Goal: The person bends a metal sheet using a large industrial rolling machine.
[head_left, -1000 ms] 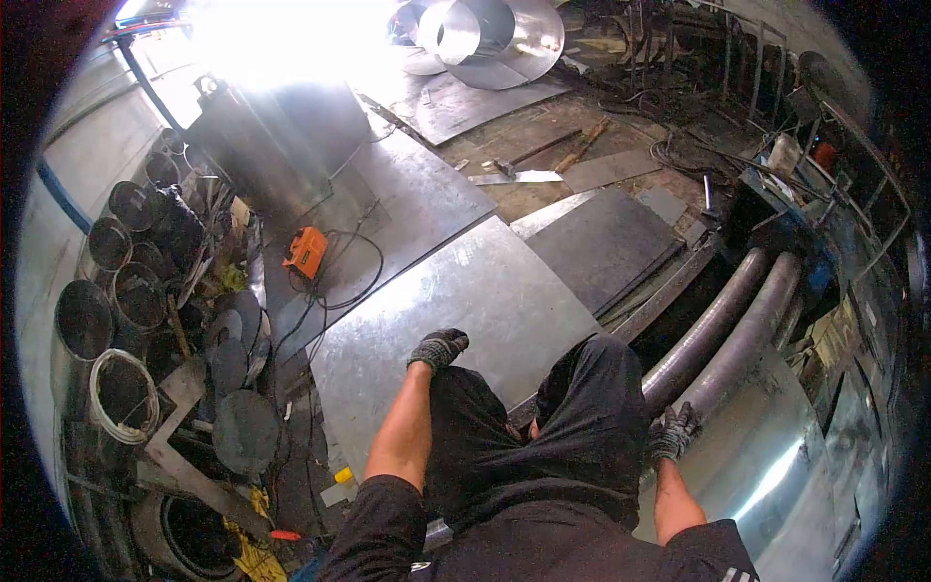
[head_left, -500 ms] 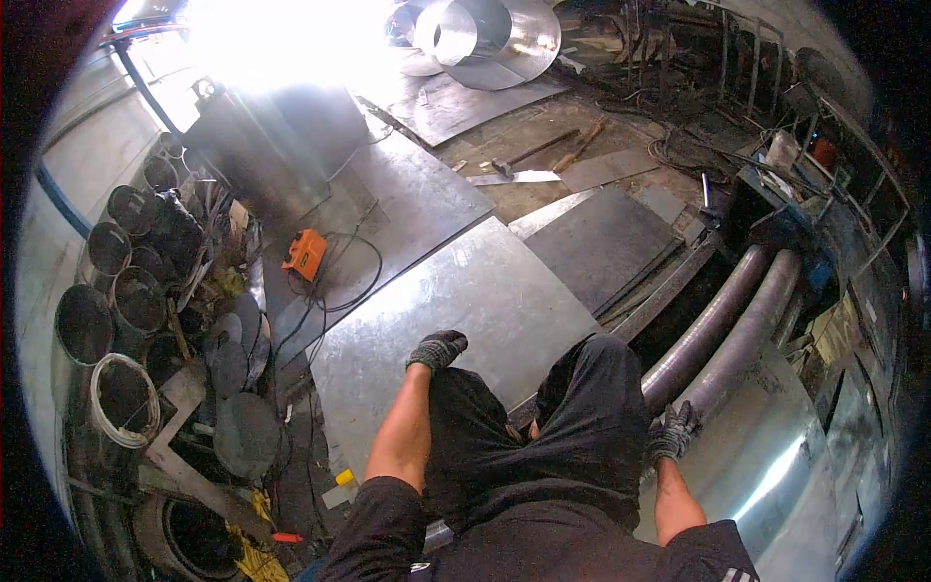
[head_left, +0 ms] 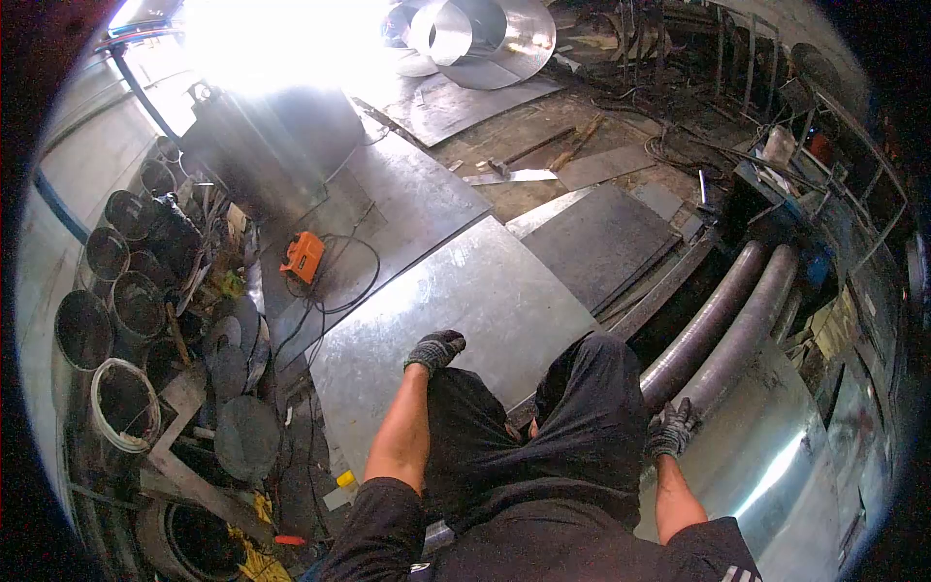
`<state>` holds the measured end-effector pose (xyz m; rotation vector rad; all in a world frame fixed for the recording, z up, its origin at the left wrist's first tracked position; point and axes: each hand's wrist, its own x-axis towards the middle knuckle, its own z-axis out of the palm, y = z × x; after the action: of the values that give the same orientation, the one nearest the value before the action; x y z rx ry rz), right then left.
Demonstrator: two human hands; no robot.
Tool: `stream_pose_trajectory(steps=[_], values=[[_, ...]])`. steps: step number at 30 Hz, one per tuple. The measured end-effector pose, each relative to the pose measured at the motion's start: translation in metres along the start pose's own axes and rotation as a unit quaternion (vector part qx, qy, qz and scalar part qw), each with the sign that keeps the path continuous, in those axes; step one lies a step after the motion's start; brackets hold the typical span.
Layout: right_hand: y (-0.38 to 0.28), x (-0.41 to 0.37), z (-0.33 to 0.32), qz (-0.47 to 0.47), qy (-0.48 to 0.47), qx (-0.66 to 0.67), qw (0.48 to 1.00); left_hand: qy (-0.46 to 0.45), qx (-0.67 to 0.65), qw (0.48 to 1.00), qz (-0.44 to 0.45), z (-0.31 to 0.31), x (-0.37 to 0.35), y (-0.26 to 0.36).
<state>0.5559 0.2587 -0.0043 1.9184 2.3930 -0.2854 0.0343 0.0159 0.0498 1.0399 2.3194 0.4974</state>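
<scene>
My left hand (head_left: 435, 350), in a grey knit glove with a dark palm, rests over my left knee, its fingers draped loosely and holding nothing. Under it and ahead lies a large shiny metal sheet (head_left: 456, 291). On the right, my right hand (head_left: 671, 428), gloved the same way, lies with fingers spread at the near end of two long dark metal rollers (head_left: 703, 325). Another bright sheet (head_left: 766, 446) stretches out beside that hand. Between my arms are my legs in dark trousers (head_left: 582, 417).
An orange box (head_left: 304, 256) with a looped black cable sits on a sheet ahead to the left. Several round pipe pieces (head_left: 136, 303) are stacked along the left wall. Rolled sheet-metal cylinders (head_left: 499, 44) lie far ahead. A hammer (head_left: 500, 169) rests on the floor.
Both hands stay in the same places. The view has shifted only very slightly.
</scene>
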Motion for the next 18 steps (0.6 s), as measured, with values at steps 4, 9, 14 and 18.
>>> stream_pose_trajectory(steps=[4, 9, 14, 18], values=[[0.001, -0.001, -0.003, -0.002, -0.029, -0.01, 1.0, -0.017, 0.006, 1.0, -0.016, -0.004, -0.002, 0.005], [-0.005, -0.008, -0.015, -0.007, -0.005, 0.0, 1.0, -0.011, 0.016, 1.0, -0.023, -0.012, -0.012, 0.022], [0.002, 0.001, 0.003, 0.012, -0.011, -0.006, 1.0, -0.003, 0.006, 1.0, 0.0, -0.005, -0.005, 0.007], [0.009, 0.005, 0.013, 0.004, -0.015, 0.004, 1.0, 0.007, -0.013, 1.0, -0.009, -0.004, -0.006, 0.008]])
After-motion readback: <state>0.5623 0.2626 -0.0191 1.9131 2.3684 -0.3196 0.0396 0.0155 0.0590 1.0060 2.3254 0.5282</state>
